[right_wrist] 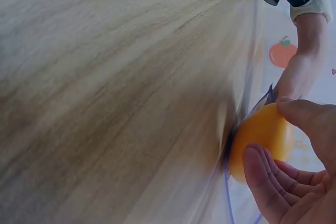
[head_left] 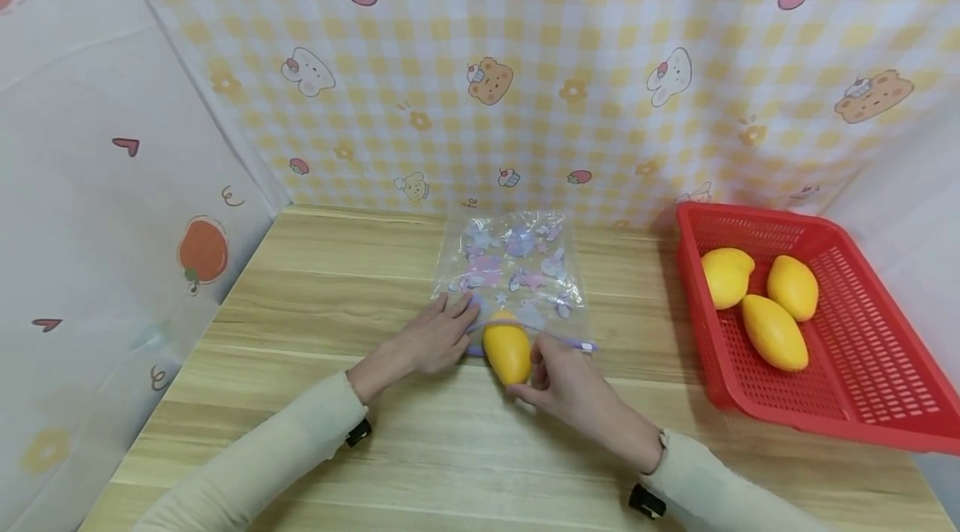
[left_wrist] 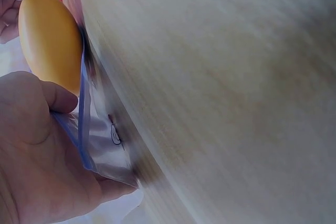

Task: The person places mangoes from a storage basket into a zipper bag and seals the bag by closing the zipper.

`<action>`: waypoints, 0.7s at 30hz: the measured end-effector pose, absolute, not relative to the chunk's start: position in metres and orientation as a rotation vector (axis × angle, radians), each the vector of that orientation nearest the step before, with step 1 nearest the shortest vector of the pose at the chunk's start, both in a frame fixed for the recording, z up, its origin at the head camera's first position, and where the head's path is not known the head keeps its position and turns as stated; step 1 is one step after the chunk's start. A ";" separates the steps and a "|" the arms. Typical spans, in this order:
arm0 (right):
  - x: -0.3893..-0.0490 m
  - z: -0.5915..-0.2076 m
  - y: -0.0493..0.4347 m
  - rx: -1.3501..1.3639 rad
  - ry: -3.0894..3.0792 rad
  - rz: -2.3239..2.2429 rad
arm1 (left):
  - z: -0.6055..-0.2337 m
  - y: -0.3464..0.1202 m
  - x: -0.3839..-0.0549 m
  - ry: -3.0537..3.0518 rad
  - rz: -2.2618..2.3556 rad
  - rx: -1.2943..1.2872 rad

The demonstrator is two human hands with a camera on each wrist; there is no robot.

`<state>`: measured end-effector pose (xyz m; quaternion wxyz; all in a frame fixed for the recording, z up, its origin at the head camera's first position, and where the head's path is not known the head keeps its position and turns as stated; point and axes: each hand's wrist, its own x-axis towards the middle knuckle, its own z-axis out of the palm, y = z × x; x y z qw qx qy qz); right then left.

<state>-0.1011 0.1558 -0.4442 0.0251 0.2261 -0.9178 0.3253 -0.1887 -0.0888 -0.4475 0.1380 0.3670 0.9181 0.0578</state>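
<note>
1. While the left hand (head_left: 435, 338) pinches the lip of the printed zip bag (head_left: 517, 269), apparently holding its mouth apart, the right hand (head_left: 577, 388) grips the mango (head_left: 507, 355) near its outer end.
2. Mango: far end under the lip, likely left free by that grip.
3. Red basket (head_left: 847, 424), three more mangoes (head_left: 776, 333) inside: presumably placed for right-side reach.

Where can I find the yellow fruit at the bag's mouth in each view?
Head: the yellow fruit is just below and right of centre.
Left wrist: upper left.
Right wrist: lower right.
Shared landmark: the purple bag edge, seen next to the fruit in all three.
</note>
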 end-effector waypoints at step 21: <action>-0.104 -0.454 0.153 0.381 -2.999 2.104 | -0.447 -0.087 -0.190 2.639 0.141 1.046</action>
